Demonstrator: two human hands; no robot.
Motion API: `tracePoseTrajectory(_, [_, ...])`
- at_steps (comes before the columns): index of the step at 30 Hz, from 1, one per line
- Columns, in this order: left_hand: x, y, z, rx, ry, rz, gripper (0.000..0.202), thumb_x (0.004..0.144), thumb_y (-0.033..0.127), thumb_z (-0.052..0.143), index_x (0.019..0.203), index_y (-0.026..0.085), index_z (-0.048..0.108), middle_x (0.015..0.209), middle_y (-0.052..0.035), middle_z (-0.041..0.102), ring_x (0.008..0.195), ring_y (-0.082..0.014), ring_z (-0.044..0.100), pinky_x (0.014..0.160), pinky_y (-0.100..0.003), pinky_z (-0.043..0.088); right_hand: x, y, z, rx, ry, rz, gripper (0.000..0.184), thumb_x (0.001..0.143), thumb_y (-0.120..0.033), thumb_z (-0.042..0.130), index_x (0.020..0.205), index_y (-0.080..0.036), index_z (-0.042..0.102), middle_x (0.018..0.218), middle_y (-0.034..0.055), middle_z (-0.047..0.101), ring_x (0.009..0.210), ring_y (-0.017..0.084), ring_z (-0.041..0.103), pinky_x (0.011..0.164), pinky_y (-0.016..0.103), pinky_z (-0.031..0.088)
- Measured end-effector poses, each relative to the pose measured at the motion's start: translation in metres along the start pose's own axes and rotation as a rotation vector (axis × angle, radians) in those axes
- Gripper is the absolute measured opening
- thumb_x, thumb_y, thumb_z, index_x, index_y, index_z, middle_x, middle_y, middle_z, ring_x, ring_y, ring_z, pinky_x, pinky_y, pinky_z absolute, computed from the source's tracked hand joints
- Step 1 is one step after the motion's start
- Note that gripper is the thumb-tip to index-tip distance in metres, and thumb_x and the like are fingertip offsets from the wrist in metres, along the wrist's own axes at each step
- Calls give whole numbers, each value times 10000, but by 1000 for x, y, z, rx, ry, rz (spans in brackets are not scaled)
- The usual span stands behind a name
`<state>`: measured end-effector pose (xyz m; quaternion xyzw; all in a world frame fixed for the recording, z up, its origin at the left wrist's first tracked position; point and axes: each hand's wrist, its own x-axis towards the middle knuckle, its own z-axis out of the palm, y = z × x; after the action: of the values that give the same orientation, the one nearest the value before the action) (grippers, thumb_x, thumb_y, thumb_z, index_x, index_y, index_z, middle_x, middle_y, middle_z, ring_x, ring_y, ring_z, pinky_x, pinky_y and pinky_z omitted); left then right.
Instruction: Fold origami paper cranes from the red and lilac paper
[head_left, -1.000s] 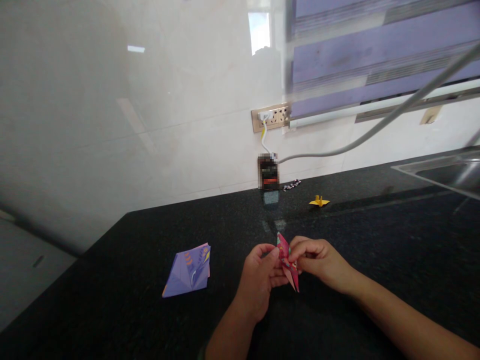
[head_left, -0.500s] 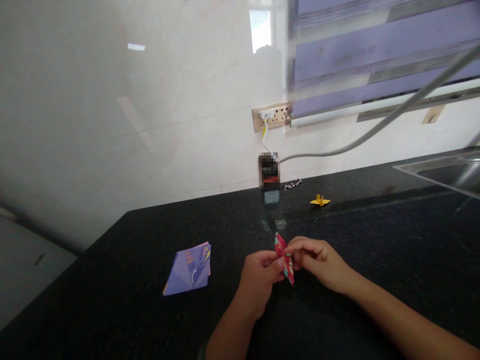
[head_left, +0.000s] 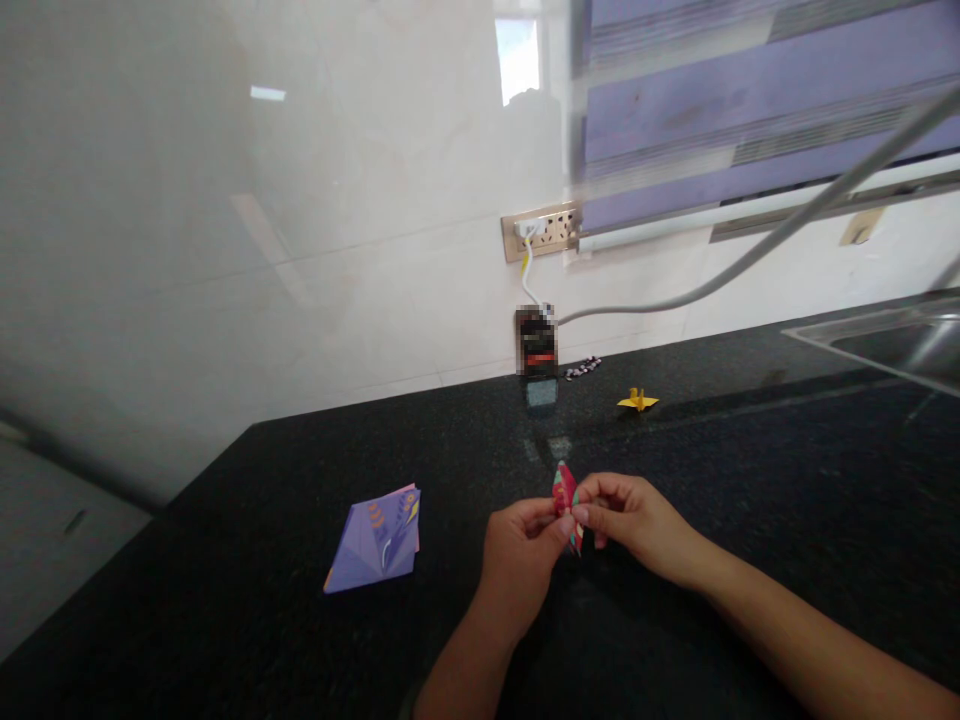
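Between my two hands is a small piece of folded origami paper (head_left: pixel 564 485), red with patches of teal and cream, held a little above the dark counter. My left hand (head_left: pixel 525 550) pinches it from the left with thumb and fingers. From the right, my right hand (head_left: pixel 626 515) grips its other side, thumb and forefinger closed at the middle near my left thumb. The fingertips cover part of the folds. Farther back on the counter sits a yellow origami crane (head_left: pixel 637 401) with its wings spread.
Purple patterned origami paper (head_left: pixel 375 540) lies in a stack at the left, a pink edge showing. Against the wall stands a dark phone-like device (head_left: pixel 537 342), blurred out, by a white cable and a beaded strand (head_left: pixel 583 368). A sink (head_left: pixel 900 345) is at the far right.
The folded red paper has turned more upright and looks narrower. My right thumb has come in to the middle of it, close to my left thumb.
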<state>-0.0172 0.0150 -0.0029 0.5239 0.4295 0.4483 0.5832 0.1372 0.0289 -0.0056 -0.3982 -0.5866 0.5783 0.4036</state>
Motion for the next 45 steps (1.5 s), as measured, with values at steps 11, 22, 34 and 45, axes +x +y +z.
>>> tracePoseTrajectory(11, [-2, 0, 1, 67, 93, -4, 238, 693, 342, 587, 724, 119, 664, 660, -70, 669, 585, -166, 589, 556, -257, 441, -1, -2, 2, 25, -33, 41, 288, 690, -420, 599, 737, -136, 578, 625, 6, 589, 513, 93, 519, 456, 204, 390])
tracePoseTrajectory(22, [0, -1, 3, 44, 90, -10, 196, 687, 291, 594, 719, 104, 646, 594, -55, 644, 548, -149, 572, 539, -252, 437, -3, -5, 7, 76, -47, 39, 327, 693, -459, 576, 653, -135, 548, 569, -7, 560, 444, 70, 447, 429, 201, 360])
tracePoseTrajectory(34, [-3, 2, 4, 20, 99, 5, 223, 695, 328, 583, 653, 119, 647, 577, -40, 626, 522, -130, 537, 522, -234, 416, -4, 4, 11, 214, 14, 7, 283, 698, -405, 600, 632, -134, 554, 532, -12, 546, 435, 65, 417, 434, 201, 311])
tracePoseTrajectory(45, [-1, 0, 7, -87, 36, -185, 295, 707, 410, 560, 741, 117, 577, 626, -35, 587, 576, -111, 536, 560, -226, 416, -1, 8, 9, 205, 180, -35, 229, 722, -349, 591, 625, -143, 563, 531, -20, 519, 452, 73, 429, 448, 206, 352])
